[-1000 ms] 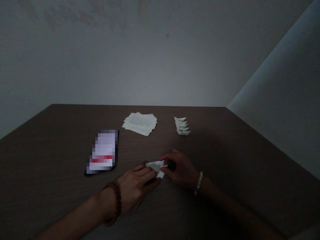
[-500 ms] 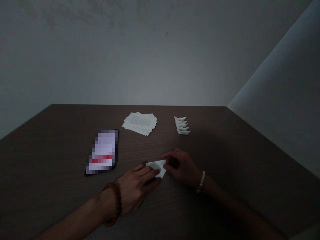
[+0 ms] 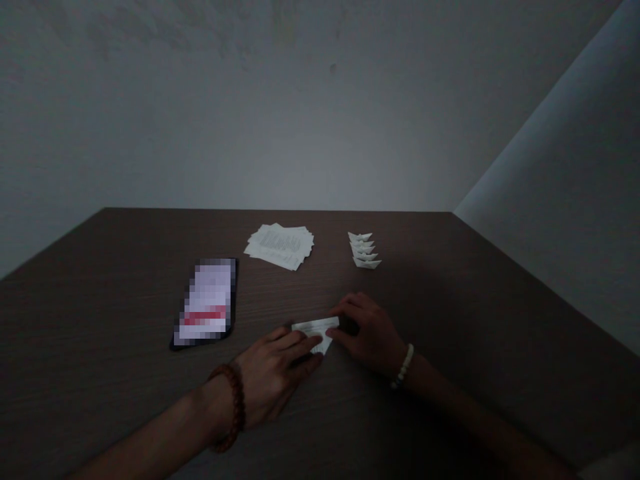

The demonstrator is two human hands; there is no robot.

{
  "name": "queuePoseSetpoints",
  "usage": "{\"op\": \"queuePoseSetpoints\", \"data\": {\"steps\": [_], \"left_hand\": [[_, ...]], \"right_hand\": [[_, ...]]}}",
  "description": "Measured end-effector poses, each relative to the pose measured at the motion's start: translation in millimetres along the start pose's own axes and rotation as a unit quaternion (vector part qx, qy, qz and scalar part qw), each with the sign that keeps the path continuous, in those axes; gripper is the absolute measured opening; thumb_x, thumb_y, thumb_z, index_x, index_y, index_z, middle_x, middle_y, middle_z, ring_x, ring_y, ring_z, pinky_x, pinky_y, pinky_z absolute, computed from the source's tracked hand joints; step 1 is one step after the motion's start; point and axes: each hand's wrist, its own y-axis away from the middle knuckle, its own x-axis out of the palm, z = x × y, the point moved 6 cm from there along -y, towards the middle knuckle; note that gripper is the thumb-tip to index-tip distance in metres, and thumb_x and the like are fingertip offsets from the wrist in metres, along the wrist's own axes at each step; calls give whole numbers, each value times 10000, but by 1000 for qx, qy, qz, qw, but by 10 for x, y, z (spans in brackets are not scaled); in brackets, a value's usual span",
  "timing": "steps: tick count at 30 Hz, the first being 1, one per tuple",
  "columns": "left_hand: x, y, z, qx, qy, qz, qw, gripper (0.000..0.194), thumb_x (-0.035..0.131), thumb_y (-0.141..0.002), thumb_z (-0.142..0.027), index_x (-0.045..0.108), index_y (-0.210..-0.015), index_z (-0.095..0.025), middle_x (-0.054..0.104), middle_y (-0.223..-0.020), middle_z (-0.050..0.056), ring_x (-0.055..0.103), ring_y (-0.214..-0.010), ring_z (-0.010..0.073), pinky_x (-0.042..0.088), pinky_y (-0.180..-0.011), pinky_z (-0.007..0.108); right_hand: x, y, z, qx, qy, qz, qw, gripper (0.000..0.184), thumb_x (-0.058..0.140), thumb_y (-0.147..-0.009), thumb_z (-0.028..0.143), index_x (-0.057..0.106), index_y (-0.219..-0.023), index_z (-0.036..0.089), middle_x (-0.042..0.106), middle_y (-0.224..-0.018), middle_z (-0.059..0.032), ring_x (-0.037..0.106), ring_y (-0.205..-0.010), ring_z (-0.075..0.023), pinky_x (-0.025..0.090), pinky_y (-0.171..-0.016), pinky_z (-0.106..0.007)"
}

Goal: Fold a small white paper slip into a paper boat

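A small, partly folded piece of white paper point(image 3: 317, 329) lies on the dark wooden table point(image 3: 450, 300) between my hands. My left hand point(image 3: 277, 373), with a brown bead bracelet at the wrist, lies flat with its fingers stretched out, pressing the paper's near left edge. My right hand point(image 3: 371, 329), with a white bead bracelet, has its fingertips pressed together on the paper's right end. Farther back lie a loose stack of printed paper slips point(image 3: 280, 246) and a row of several small folded paper boats point(image 3: 365, 251).
A phone point(image 3: 207, 303) with a lit screen lies on the table left of my hands. Pale walls rise behind the table's far edge and along its right edge. The scene is dim.
My right hand has slid a little up and to the right along the paper, flattening its top edge. My left hand has stayed in place on the paper.
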Motion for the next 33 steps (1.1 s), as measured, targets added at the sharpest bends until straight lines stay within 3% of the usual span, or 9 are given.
{"op": "queuePoseSetpoints", "data": {"steps": [3, 7, 15, 21, 33], "left_hand": [[-25, -15, -2, -12, 11, 2, 1000, 421, 480, -810, -160, 538, -1228, -165, 532, -1299, 138, 506, -1094, 280, 413, -919, 454], [-17, -21, 20, -32, 30, -3, 999, 404, 483, -812, -163, 553, -1210, -184, 506, -1330, 127, 491, -1089, 297, 426, -892, 470], [14, -4, 53, -31, 59, 13, 998, 459, 511, -754, -154, 556, -1209, -197, 471, -1363, 104, 466, -1084, 314, 449, -882, 488], [20, 11, 57, -26, 55, -3, 998, 458, 504, -781, -167, 534, -1238, -202, 470, -1360, 107, 466, -1084, 314, 444, -869, 487], [77, 28, 9, 2, -30, 19, 999, 450, 518, -836, -266, 490, -1275, -173, 447, -1378, 135, 440, -1141, 328, 398, -903, 476]], "right_hand": [[-74, 98, 86, -72, 41, 33, 996, 73, 595, -847, 185, 654, -889, 197, 583, -912, -57, 511, -853, -186, 434, -758, -321], [-103, 274, 201, -144, 70, 88, 983, 232, 540, -834, 104, 644, -1002, 226, 574, -952, -55, 481, -855, -190, 415, -759, -328], [13, 299, 264, -165, 132, 149, 966, 332, 525, -817, 126, 579, -1124, 242, 544, -971, -61, 444, -849, -197, 364, -719, -329], [54, 322, 284, -236, 160, 154, 946, 356, 527, -837, 175, 543, -1188, 231, 550, -963, -65, 434, -842, -197, 327, -704, -337], [47, 315, 250, -188, 167, 151, 956, 335, 543, -851, 197, 561, -1171, 294, 565, -965, -33, 443, -841, -189, 308, -708, -331]]}}
